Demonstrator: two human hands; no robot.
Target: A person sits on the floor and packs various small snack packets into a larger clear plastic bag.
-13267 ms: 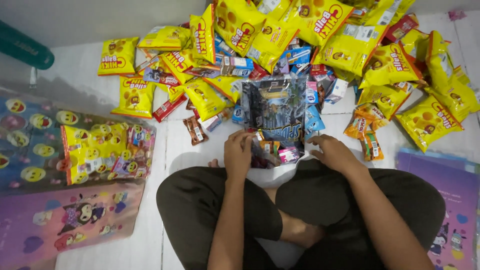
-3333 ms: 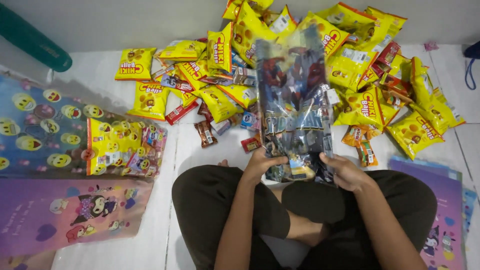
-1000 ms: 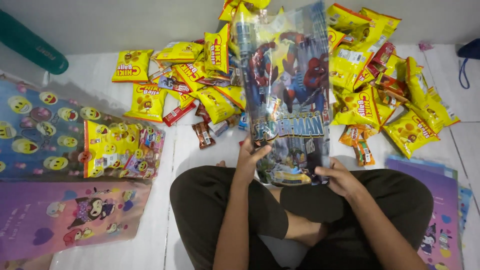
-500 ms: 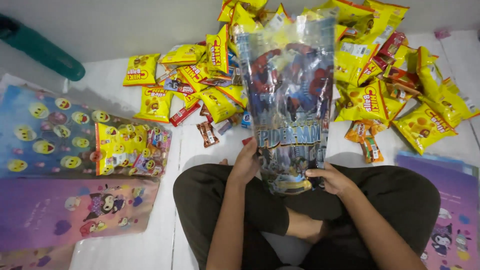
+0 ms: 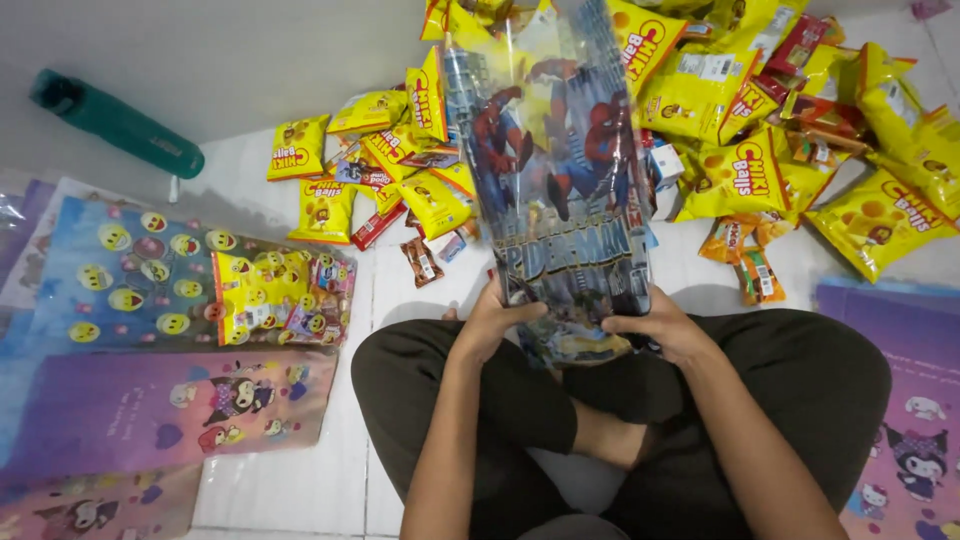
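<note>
Both hands, left hand point(image 5: 492, 318) and right hand point(image 5: 655, 325), grip the clear printed gift bag point(image 5: 560, 190) by its lower edges. The bag hides part of the yellow snack packets point(image 5: 720, 100) behind it. Its top is cut off by the far frame edge.

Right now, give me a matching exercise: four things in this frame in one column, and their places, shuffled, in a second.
Things:
1. Printed bag
2. Green bottle
3. Yellow snack packs
4. Smiley bag

Places:
A. Far left, by the wall
B. Heaped on the floor ahead
C. Held up by left hand and right hand
D. Flat on the floor, left of the knee

Pairs: 1-C, 2-A, 3-B, 4-D
</note>
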